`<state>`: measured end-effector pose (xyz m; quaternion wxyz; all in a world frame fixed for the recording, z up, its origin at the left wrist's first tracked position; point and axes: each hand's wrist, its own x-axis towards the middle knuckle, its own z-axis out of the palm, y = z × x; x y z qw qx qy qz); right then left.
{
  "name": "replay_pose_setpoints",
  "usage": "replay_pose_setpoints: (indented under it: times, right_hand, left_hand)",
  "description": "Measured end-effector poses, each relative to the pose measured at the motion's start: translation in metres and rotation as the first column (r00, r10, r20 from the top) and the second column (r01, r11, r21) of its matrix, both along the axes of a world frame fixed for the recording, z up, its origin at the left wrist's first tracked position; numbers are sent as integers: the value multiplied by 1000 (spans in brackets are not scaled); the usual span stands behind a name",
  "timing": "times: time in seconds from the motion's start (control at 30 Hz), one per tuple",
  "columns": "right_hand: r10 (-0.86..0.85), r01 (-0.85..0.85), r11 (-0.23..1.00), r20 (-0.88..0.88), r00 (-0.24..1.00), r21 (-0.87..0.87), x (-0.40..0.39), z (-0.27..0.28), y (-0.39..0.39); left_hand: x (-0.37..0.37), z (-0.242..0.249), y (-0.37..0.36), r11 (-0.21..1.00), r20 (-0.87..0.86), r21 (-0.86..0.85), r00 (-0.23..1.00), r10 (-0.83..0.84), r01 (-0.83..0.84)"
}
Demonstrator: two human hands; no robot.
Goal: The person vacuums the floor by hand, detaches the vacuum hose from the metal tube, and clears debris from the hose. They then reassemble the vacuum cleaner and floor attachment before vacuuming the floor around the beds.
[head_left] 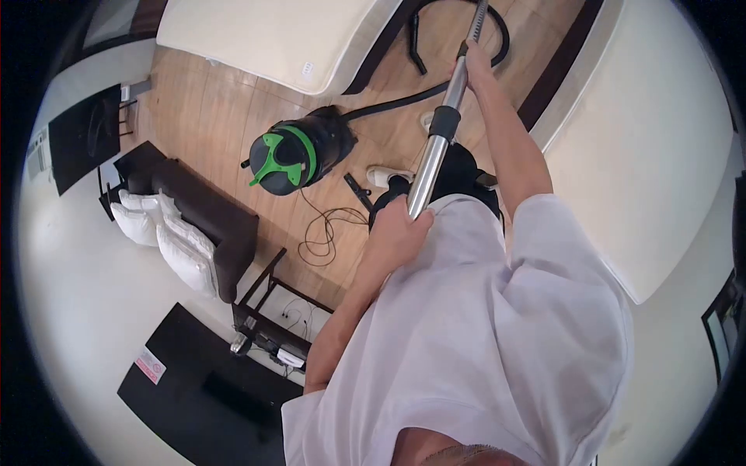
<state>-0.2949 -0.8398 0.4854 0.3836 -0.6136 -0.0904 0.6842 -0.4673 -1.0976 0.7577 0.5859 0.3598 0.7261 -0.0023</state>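
Note:
A silver telescopic vacuum wand [430,167] with a black collar [444,122] slants up and away from my body. My left hand [400,234] is closed around its near, thicker end, close to my shirt. Farther along, my right hand [475,66] is wrapped round the thinner tube, just below a notched section [477,23]. A black vacuum cleaner [326,140] with a green-trimmed lid [280,159] stands on the floor ahead to the left. Its black hose [396,102] runs right and loops beyond my right hand. A black floor nozzle [357,190] lies near my shoe.
Beds with bare white mattresses stand ahead [264,39] and on my right [645,155]. A power cord [326,233] lies coiled on the wood floor. A dark sofa [210,206] with white pillows [183,248], a desk [272,334] and a black TV [202,388] are on the left.

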Motion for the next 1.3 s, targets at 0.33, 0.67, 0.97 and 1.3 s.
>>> replay_pose_setpoints:
  times: [0.33,0.67,0.97,1.3]
  right_hand:
    - [66,-60,994,-64,996,96,-52,36,27]
    - [51,-21,993,-261,964,117,-55,41,36]
    - [34,16,957,165,986,-289,-64,-96,-124]
    - [-305,155,856,-239,922,-494,-76,-165,-174]
  left_hand:
    - [13,-10,-18,951,-186,299,973,136,-76]
    - [-27,16,21,968,106,-31,962,251,-249]
    - [-31,-60,-32,937,87,-251,958,272,-243]
    - [-58,-113,-93,996,-201,-75,978,-60,45]
